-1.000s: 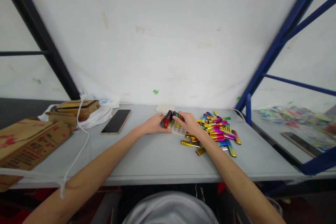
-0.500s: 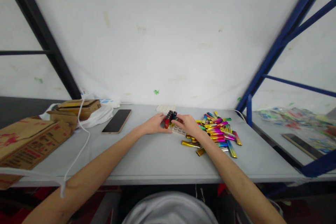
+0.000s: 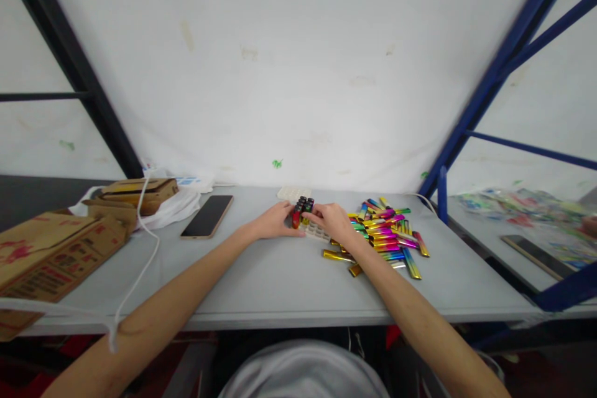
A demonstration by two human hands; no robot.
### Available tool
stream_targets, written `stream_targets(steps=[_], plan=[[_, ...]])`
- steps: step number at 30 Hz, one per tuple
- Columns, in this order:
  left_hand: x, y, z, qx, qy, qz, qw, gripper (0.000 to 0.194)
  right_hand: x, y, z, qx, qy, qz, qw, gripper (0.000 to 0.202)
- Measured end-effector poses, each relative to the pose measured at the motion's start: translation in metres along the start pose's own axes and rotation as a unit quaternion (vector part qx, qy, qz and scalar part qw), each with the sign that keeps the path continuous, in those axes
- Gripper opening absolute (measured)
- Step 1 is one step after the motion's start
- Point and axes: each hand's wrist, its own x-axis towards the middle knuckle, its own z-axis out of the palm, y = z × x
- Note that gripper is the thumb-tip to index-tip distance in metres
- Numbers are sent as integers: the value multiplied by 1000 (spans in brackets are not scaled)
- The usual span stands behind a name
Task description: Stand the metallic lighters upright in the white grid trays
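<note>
Several upright lighters with dark tops [image 3: 303, 204] stand close together at the middle of the table, some with red or yellow bodies. My left hand [image 3: 275, 222] is curved around their left side, holding them. From the right, my right hand [image 3: 330, 219] closes on a lighter at the edge of the group, its fingertips partly hidden. Beneath and beside them lies a white tray with small cells [image 3: 316, 231], partly covered by the right hand. A loose pile of shiny, metallic-coloured lighter-shaped pieces [image 3: 385, 233] spreads beside my right forearm.
Another pale celled tray [image 3: 295, 193] lies near the wall. At left are a phone [image 3: 208, 216], a cardboard box [image 3: 60, 249], a smaller box [image 3: 140, 193] and a white cable [image 3: 152, 230]. A blue frame post [image 3: 471, 118] bounds the right side; beyond it lies another phone [image 3: 536, 256].
The dark-topped lighters by my right fingers have settled lower and closer into line with the others. My right hand has shifted slightly; the left hand has barely moved.
</note>
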Motion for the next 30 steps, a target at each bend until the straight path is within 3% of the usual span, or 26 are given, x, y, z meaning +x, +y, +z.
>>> stream_targets(steps=[8,15,23,30], plan=[[0,-1,0,-5,1,2,1000,62,0,3,-5,29,27,-4,999,53],[0,0,0,-1,4,2,1000,63,-1,23,-17,-7,69,30,997,55],[0,-2,0,19,-8,1,1000,66,4,61,-16,-105,62,130,984,29],[0,0,-1,14,-13,-12,1000,64,-6,98,-26,-157,42,272,949,35]])
